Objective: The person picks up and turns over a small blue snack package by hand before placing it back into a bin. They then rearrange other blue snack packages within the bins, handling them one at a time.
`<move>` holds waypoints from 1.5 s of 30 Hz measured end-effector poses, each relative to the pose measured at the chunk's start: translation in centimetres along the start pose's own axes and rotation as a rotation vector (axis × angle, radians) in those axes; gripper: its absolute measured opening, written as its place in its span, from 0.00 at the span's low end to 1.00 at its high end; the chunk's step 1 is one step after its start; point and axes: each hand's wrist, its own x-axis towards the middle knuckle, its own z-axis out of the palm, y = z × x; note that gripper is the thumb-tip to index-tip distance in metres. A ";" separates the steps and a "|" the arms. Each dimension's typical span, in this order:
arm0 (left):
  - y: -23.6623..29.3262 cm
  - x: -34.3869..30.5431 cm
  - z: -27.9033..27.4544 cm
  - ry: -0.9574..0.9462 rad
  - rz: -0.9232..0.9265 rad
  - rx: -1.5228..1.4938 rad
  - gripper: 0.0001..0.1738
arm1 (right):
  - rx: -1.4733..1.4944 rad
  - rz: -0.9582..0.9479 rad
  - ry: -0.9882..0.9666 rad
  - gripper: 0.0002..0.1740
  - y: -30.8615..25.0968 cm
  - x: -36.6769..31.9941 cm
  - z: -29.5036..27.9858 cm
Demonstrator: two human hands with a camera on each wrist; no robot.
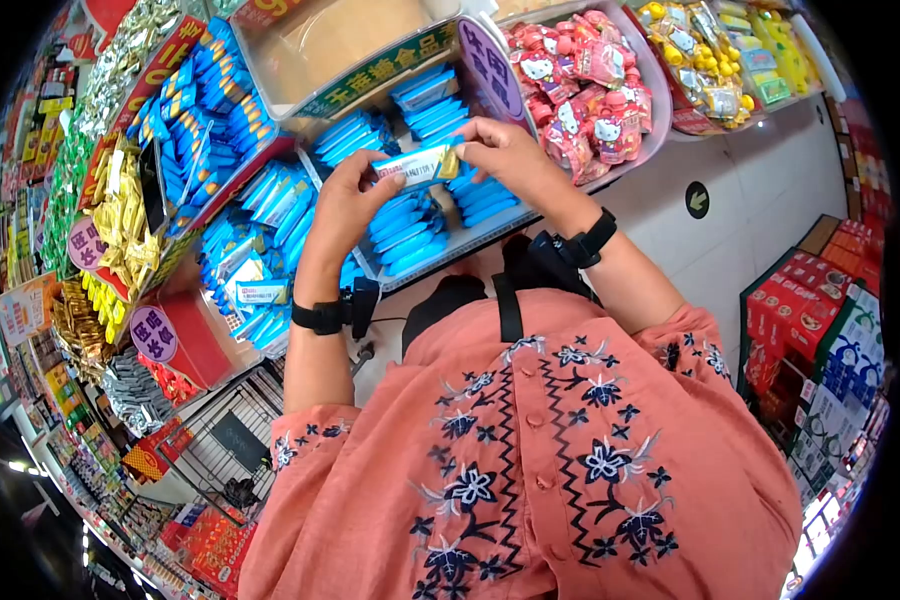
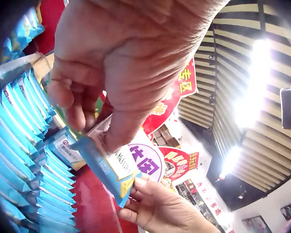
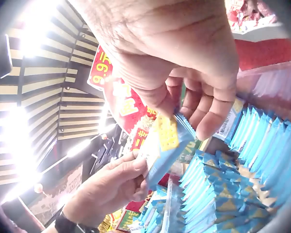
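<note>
Both hands hold one blue and white snack packet [image 1: 417,168] above a bin of upright blue packets [image 1: 407,238]. The left hand [image 1: 355,200] pinches its left end between thumb and fingers; the right hand [image 1: 508,165] pinches the other end, where yellow biscuits are printed. In the left wrist view the left hand [image 2: 131,63] grips the packet [image 2: 109,167] near its top, and the right hand [image 2: 167,206] pinches the lower corner. The right wrist view has the right hand [image 3: 174,58] on the biscuit end of the packet [image 3: 167,145], with the left hand [image 3: 104,189] at the opposite end.
Pink character packets [image 1: 590,100] fill a tub right of the bin. More blue packets [image 1: 205,130] and gold ones [image 1: 125,220] lie to the left. An empty-looking clear-walled tray [image 1: 345,50] stands behind. A wire cart [image 1: 225,430] is at lower left, red boxes [image 1: 800,300] at right.
</note>
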 end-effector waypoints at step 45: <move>-4.8 13.6 7.0 0.397 0.217 0.690 0.21 | -0.125 0.186 -0.078 0.23 2.5 0.1 1.1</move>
